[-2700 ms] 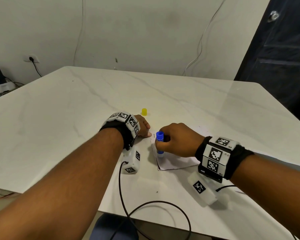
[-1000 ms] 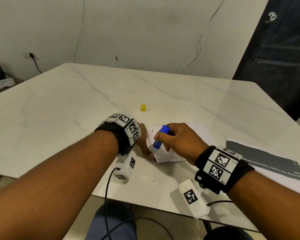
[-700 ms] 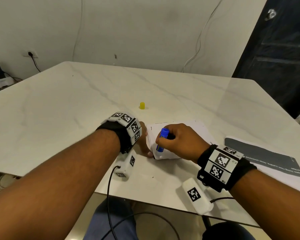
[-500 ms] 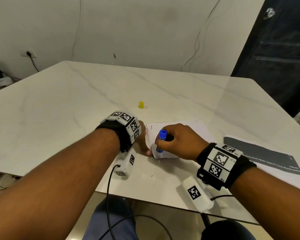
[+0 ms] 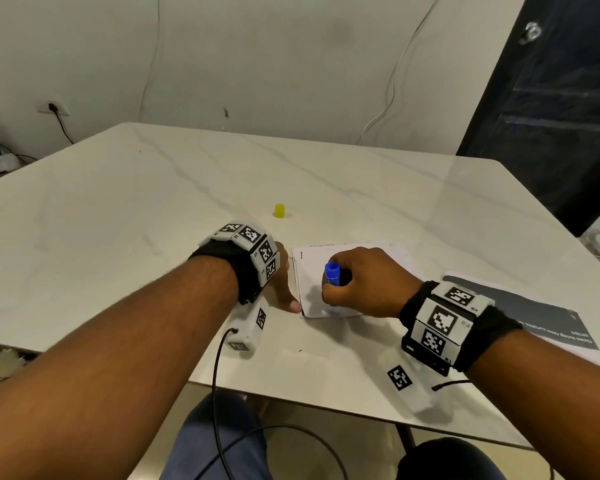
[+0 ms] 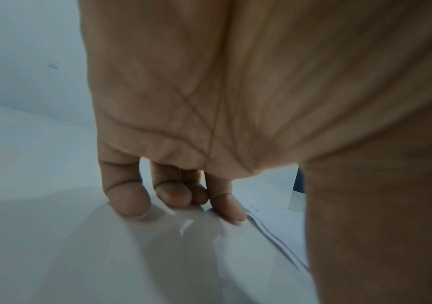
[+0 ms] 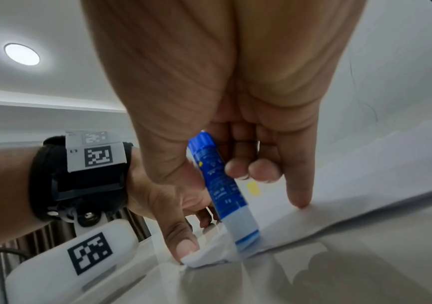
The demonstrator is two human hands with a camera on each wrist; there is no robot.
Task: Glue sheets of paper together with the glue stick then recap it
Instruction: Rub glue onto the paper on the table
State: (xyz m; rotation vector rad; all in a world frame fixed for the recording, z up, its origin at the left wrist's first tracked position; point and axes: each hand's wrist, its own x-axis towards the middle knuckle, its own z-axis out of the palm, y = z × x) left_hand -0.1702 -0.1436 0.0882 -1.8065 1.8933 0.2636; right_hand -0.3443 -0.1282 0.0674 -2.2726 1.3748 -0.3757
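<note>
A white paper sheet (image 5: 385,252) lies flat on the marble table (image 5: 153,209). My right hand (image 5: 355,284) grips the blue glue stick (image 5: 332,274), nearly upright, its tip down on the sheet near the near-left corner. In the right wrist view the glue stick (image 7: 222,191) meets the paper (image 7: 339,214), my thumb presses the corner and my little finger touches the sheet. My left hand (image 5: 282,284) rests beside the sheet's left edge, fingertips (image 6: 131,203) on the table and one finger at the paper (image 6: 274,224) edge. The yellow cap (image 5: 279,210) stands farther back.
A second sheet with a dark grey printed band (image 5: 527,317) lies at the right near the table's front edge. A black cable (image 5: 219,393) hangs from my left wrist over the front edge. A dark door (image 5: 551,98) stands behind the table's right corner.
The glue stick went from tilted to nearly upright and slid along the sheet's left side toward the near corner. My left hand stayed by the paper's edge.
</note>
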